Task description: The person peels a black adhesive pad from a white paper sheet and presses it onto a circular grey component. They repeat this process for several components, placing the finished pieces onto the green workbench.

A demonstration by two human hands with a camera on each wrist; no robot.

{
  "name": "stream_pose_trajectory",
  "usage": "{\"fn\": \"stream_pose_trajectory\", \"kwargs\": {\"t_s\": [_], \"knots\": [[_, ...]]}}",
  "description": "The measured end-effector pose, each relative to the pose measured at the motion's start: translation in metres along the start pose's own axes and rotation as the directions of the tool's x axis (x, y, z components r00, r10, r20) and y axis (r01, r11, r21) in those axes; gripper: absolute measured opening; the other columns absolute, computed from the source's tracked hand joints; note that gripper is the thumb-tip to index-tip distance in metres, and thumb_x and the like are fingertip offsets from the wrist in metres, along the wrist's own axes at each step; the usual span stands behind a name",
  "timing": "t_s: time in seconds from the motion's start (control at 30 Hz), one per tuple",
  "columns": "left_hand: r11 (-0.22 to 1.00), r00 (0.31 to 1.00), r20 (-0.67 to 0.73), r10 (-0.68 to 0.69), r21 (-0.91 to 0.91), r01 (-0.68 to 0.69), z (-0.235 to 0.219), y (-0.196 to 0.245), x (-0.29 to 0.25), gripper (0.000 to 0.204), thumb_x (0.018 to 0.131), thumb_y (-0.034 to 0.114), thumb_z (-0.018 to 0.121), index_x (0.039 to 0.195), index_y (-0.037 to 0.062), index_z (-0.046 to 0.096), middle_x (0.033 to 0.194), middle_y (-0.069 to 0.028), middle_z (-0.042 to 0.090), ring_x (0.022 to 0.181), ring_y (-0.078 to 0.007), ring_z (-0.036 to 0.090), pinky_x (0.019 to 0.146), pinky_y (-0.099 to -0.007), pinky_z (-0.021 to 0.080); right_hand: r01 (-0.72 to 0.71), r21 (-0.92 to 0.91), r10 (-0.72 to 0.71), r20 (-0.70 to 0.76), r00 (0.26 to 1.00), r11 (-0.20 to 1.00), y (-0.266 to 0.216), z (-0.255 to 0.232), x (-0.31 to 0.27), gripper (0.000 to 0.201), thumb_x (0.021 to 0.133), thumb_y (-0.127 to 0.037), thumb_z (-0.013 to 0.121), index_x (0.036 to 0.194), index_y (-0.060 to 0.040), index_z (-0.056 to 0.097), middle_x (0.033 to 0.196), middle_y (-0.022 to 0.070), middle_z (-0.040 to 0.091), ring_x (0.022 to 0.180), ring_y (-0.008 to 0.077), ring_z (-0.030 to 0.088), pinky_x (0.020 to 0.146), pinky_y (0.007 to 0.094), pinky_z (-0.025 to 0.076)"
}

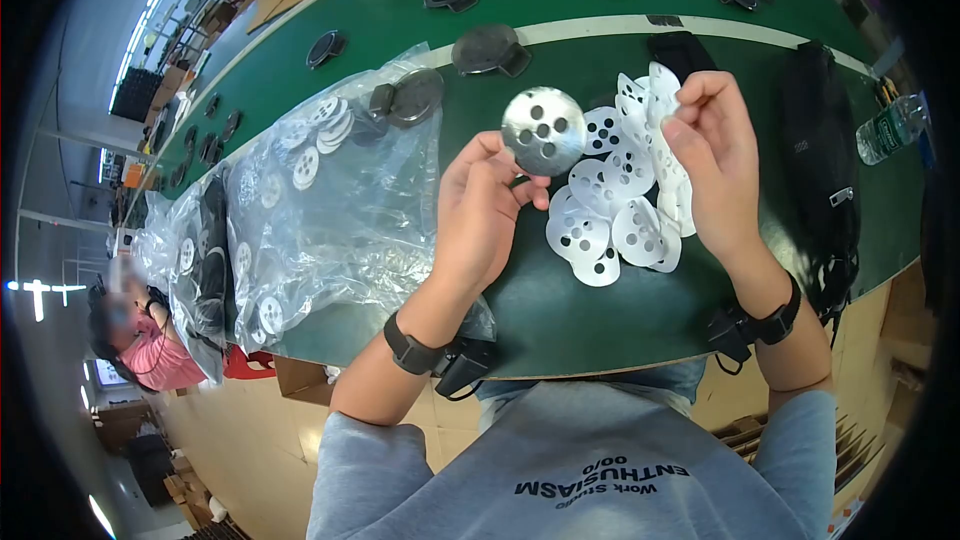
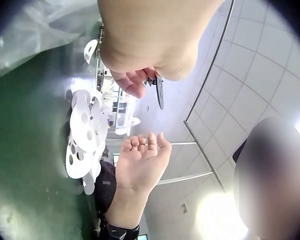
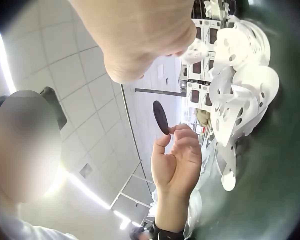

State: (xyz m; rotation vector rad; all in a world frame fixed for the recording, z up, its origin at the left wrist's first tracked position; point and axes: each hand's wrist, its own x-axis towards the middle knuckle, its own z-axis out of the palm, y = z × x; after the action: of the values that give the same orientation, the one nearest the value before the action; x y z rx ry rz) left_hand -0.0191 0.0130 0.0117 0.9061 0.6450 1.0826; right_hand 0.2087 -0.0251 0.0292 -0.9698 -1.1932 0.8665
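In the head view my left hand (image 1: 478, 205) pinches a shiny round metal disc (image 1: 543, 130) with several holes at its lower left edge. The disc (image 3: 160, 117) looks dark and is seen nearly edge-on in the right wrist view. My right hand (image 1: 718, 160) is raised with bent fingers beside the loose pile of white perforated discs (image 1: 630, 168). Its palm (image 2: 142, 167) faces the left wrist view, and no object shows in it. Whether its fingertips touch the topmost white pieces (image 1: 662, 90) cannot be told.
Clear plastic bags (image 1: 335, 210) holding white discs cover the table's left part. Dark round parts with side tabs (image 1: 490, 50) stand beyond my hands. A black pouch (image 1: 818, 150) and a bottle (image 1: 888, 132) are at right. Another person (image 1: 165, 355) is at far left.
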Motion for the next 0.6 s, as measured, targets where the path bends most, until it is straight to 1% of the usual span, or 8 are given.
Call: {"fn": "stream_pose_trajectory", "kwargs": {"t_s": [0.07, 0.13, 0.23, 0.27, 0.37, 0.4, 0.5, 0.6], "knots": [[1.000, 0.997, 0.068, -0.021, -0.005, 0.021, 0.002, -0.001, -0.003, 0.012, 0.100, 0.011, 0.047, 0.103, 0.0030, 0.055, 0.095, -0.0089, 0.064, 0.082, -0.0160, 0.060, 0.068, -0.0317, 0.049, -0.080, 0.099, 0.063, 0.169, 0.984, 0.992, -0.003, 0.001, 0.000, 0.011, 0.096, -0.013, 0.059, 0.100, -0.0034, 0.056, 0.107, 0.0038, 0.058, 0.096, 0.0084, 0.053, 0.083, 0.0242, 0.042], [0.999, 0.993, 0.107, -0.045, 0.005, 0.045, 0.005, -0.003, -0.004, 0.009, 0.100, 0.011, 0.051, 0.103, 0.0042, 0.056, 0.091, -0.0066, 0.063, 0.081, -0.0125, 0.059, 0.065, -0.0286, 0.048, -0.277, 0.235, 0.198, 0.309, 0.930, 0.932, -0.006, 0.007, -0.002, 0.016, 0.097, -0.017, 0.060, 0.104, -0.0038, 0.055, 0.106, 0.0027, 0.058, 0.100, 0.0100, 0.055, 0.088, 0.0259, 0.043], [0.971, 0.993, 0.116, -0.008, 0.237, -0.020, 0.000, -0.010, -0.005, 0.006, 0.098, 0.008, 0.054, 0.103, 0.0042, 0.057, 0.091, -0.0049, 0.063, 0.081, -0.0087, 0.057, 0.060, -0.0245, 0.046, -0.473, 0.390, 0.235, 0.520, 0.821, 0.790, 0.005, 0.011, -0.008, 0.016, 0.098, -0.018, 0.059, 0.103, -0.0039, 0.055, 0.109, 0.0034, 0.058, 0.099, 0.0110, 0.056, 0.090, 0.0277, 0.044], [0.951, 0.994, 0.108, 0.016, 0.306, -0.049, -0.003, -0.011, -0.005, 0.007, 0.095, 0.003, 0.059, 0.100, 0.0040, 0.056, 0.094, -0.0024, 0.059, 0.079, -0.0065, 0.056, 0.058, -0.0217, 0.045, -0.441, 0.310, 0.223, 0.545, 0.808, 0.842, 0.009, 0.009, -0.008, 0.016, 0.097, -0.017, 0.063, 0.102, -0.0040, 0.055, 0.110, 0.0037, 0.057, 0.101, 0.0124, 0.057, 0.089, 0.0292, 0.046], [0.865, 0.984, 0.066, 0.165, 0.469, -0.177, 0.010, -0.014, -0.005, 0.010, 0.094, -0.003, 0.057, 0.094, 0.0047, 0.051, 0.097, -0.0036, 0.055, 0.083, -0.0102, 0.059, 0.070, -0.0262, 0.052, -0.404, 0.271, 0.234, 0.494, 0.837, 0.874, 0.003, 0.017, -0.015, 0.016, 0.094, -0.013, 0.066, 0.101, -0.0041, 0.054, 0.111, 0.0042, 0.057, 0.105, 0.0135, 0.058, 0.087, 0.0297, 0.048], [0.859, 0.991, 0.040, 0.130, 0.494, -0.133, 0.011, -0.012, -0.004, 0.015, 0.091, -0.007, 0.059, 0.090, 0.0041, 0.049, 0.096, -0.0029, 0.051, 0.084, -0.0102, 0.060, 0.072, -0.0264, 0.055, -0.456, 0.285, 0.277, 0.497, 0.822, 0.843, 0.004, 0.016, -0.015, 0.020, 0.090, -0.008, 0.070, 0.099, -0.0041, 0.053, 0.111, 0.0049, 0.057, 0.109, 0.0142, 0.058, 0.086, 0.0291, 0.049], [0.677, 0.965, 0.112, 0.237, 0.694, -0.246, 0.014, -0.011, 0.001, 0.015, 0.090, -0.006, 0.062, 0.092, 0.0025, 0.050, 0.093, -0.0025, 0.050, 0.086, -0.0104, 0.060, 0.069, -0.0262, 0.056, -0.411, 0.336, 0.242, 0.446, 0.862, 0.847, -0.001, 0.023, -0.016, 0.023, 0.087, -0.004, 0.073, 0.099, -0.0037, 0.053, 0.108, 0.0057, 0.058, 0.105, 0.0139, 0.060, 0.087, 0.0291, 0.050], [0.462, 0.927, 0.207, 0.314, 0.820, -0.339, 0.024, 0.004, 0.007, 0.021, 0.080, -0.004, 0.070, 0.087, 0.0033, 0.052, 0.091, -0.0030, 0.050, 0.076, -0.0097, 0.056, 0.056, -0.0239, 0.048, -0.430, 0.268, 0.300, 0.415, 0.859, 0.862, 0.005, 0.018, -0.014, 0.028, 0.084, -0.002, 0.076, 0.100, -0.0030, 0.053, 0.105, 0.0069, 0.059, 0.100, 0.0141, 0.061, 0.089, 0.0297, 0.051]]}}
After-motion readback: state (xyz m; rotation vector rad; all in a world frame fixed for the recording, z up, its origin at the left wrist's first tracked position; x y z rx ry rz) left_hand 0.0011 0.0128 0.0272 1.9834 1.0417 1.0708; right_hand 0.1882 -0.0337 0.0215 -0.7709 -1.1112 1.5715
